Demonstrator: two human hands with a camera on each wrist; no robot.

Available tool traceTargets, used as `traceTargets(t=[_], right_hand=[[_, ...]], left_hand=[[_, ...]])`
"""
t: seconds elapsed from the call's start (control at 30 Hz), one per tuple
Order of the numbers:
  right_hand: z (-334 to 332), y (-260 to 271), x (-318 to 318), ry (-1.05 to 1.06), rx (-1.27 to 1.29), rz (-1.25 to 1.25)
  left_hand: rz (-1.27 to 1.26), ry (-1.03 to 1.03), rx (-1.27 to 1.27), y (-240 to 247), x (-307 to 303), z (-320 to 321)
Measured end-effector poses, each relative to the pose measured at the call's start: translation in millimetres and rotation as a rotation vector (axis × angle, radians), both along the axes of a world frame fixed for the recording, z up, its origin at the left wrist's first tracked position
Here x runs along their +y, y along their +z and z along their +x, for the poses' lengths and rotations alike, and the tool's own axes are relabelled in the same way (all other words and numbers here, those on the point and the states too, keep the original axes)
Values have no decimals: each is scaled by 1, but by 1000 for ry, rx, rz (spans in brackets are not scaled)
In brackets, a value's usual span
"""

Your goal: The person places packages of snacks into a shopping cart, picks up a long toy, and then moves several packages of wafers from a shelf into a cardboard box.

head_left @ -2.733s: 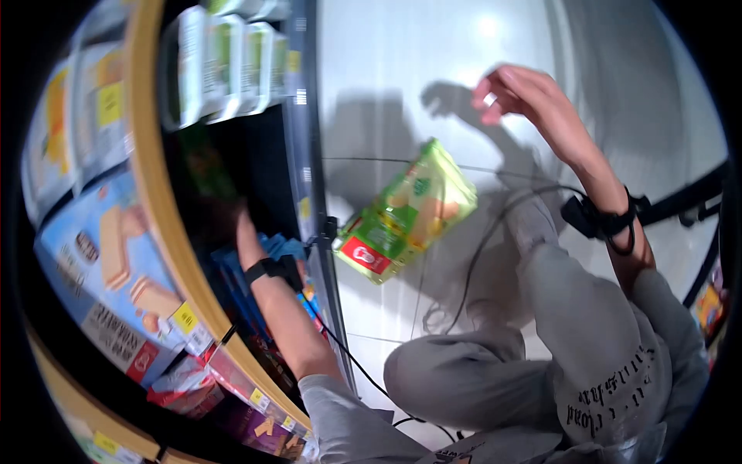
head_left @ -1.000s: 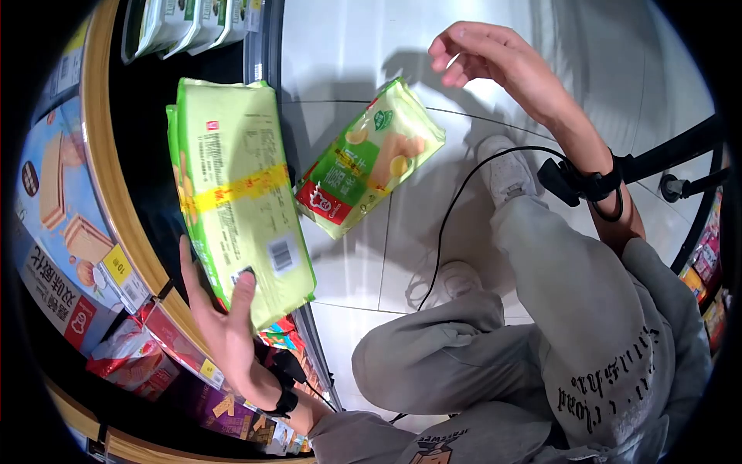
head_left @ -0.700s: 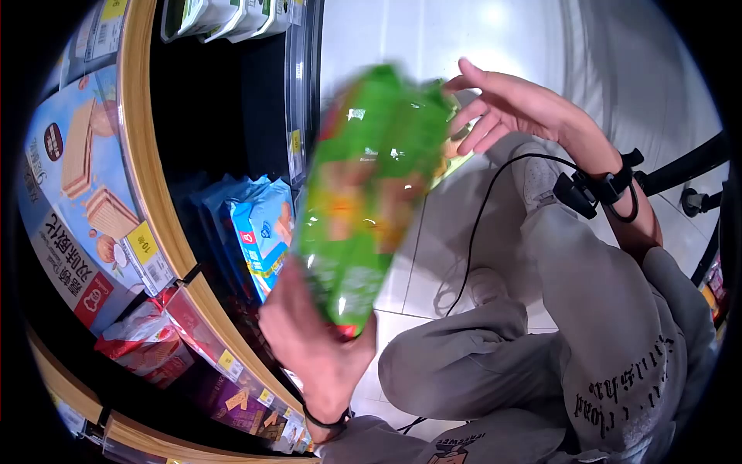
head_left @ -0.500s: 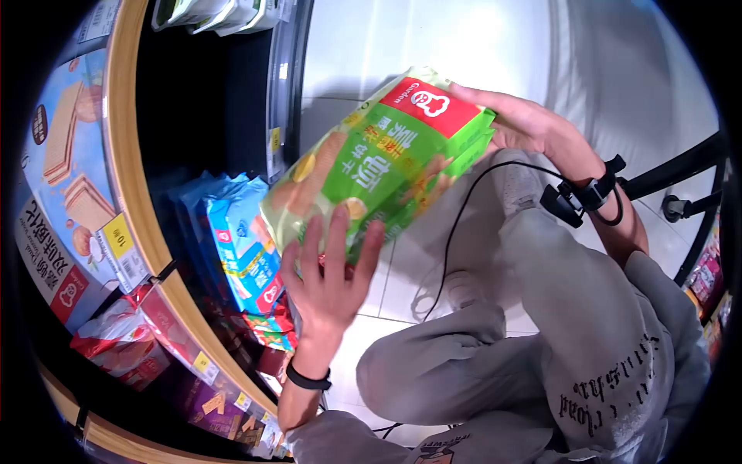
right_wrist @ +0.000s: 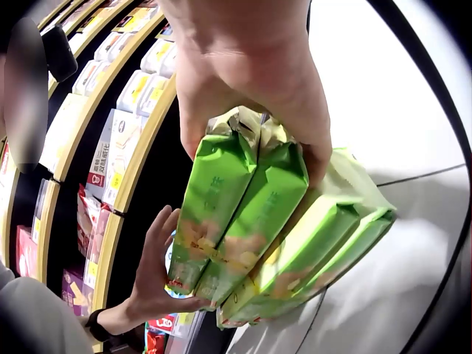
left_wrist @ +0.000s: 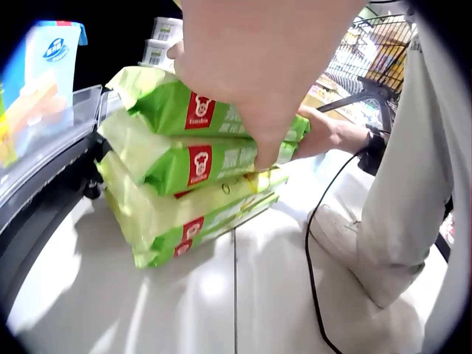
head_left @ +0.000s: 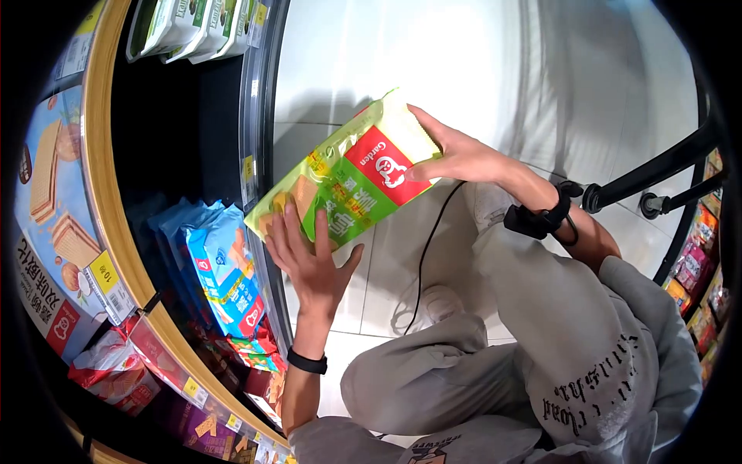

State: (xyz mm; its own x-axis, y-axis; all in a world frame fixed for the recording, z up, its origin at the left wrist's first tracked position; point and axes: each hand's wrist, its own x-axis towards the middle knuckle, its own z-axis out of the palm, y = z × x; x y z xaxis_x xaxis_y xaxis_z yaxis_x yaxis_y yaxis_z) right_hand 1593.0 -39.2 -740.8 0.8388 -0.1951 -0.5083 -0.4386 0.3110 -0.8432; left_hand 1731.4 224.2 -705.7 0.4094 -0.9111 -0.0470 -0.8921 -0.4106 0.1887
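A pair of green Garden biscuit packs (head_left: 336, 189) lies between both hands, face up in the head view. My right hand (head_left: 464, 162) grips their far right end, its thumb over the red logo panel. At the opposite end my left hand (head_left: 305, 267) holds them, fingers spread over the top and thumb down the side, as the right wrist view shows. Directly beneath, more green biscuit packs (left_wrist: 162, 221) lie on the floor, hidden from the head view. The held pair sits close over these lower packs, roughly lined up with them.
Left stands a shelf with blue biscuit packs (head_left: 224, 267), white tubs (head_left: 197, 31) and a wafer box (head_left: 58, 193). A black cable (head_left: 433, 247) trails past the person's shoe (head_left: 442, 303). A wire cart (left_wrist: 376, 55) stands behind.
My left hand took the green packs off the shelf and turned them face up. My right hand came in and took their other end. The packs moved over and down onto the floor packs.
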Motion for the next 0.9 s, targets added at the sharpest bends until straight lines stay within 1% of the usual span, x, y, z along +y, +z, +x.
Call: traceTargets(t=[0.07, 0.1, 0.13, 0.17, 0.2, 0.27, 0.3, 0.37, 0.4, 0.43, 0.47, 0.5, 0.53, 0.57, 0.6, 0.63, 0.67, 0.73, 0.8, 0.83, 0.87, 0.9], right_hand=[[4, 2, -10, 114, 47, -55], [6, 7, -14, 123, 15, -16], [8, 10, -17, 135, 24, -29], [8, 10, -19, 144, 31, -19], [7, 8, -17, 148, 37, -4], [8, 5, -18, 163, 35, 13], [6, 6, -18, 152, 19, 28], [14, 9, -13, 199, -5, 67], [12, 10, -10, 133, 23, 36], [6, 14, -10, 55, 56, -7], [-2, 19, -13, -26, 93, -60], [-11, 22, -17, -91, 104, -16], [-21, 18, -22, -169, 120, -45], [-28, 32, -26, -240, 83, -28], [-36, 46, -29, -309, 42, -2], [-45, 60, -30, -373, -21, -127], [-51, 82, -28, -354, -16, -300], [-62, 116, -23, -365, -36, -376], [-69, 160, -13, -395, -46, -353], [-75, 174, -7, -436, -55, -348], [-80, 197, 1, -448, -74, -361], [-84, 227, 11, -445, -137, -370]], left_hand=[[24, -2, -11, 9, -15, 7], [14, 47, 59, 14, -21, 10], [5, 95, 132, 17, -27, 13], [-46, 61, 106, 18, -32, 17], [-48, 74, 118, 21, -35, 19], [52, 78, 155, 29, -36, 21], [53, 74, 147, 33, -37, 18], [14, 108, 155, 33, -28, 15], [3, 107, 175, 36, -30, 15], [91, 130, 155, 40, -34, 14], [74, 116, 167, 50, -34, 11], [40, 128, 120, 61, -36, 10], [10, 151, 76, 73, -37, 6], [-100, 153, 110, 92, -37, -2], [-109, 161, 112, 104, -31, -11], [-126, 162, 232, 110, -20, -22], [-148, 163, 352, 113, -7, -34], [-74, 306, 601, 119, 29, -65], [193, 431, 983, 97, 78, -106], [334, 358, 1000, 101, 98, -129], [474, 262, 1014, 118, 114, -151], [645, 123, 896, 145, 121, -169]])
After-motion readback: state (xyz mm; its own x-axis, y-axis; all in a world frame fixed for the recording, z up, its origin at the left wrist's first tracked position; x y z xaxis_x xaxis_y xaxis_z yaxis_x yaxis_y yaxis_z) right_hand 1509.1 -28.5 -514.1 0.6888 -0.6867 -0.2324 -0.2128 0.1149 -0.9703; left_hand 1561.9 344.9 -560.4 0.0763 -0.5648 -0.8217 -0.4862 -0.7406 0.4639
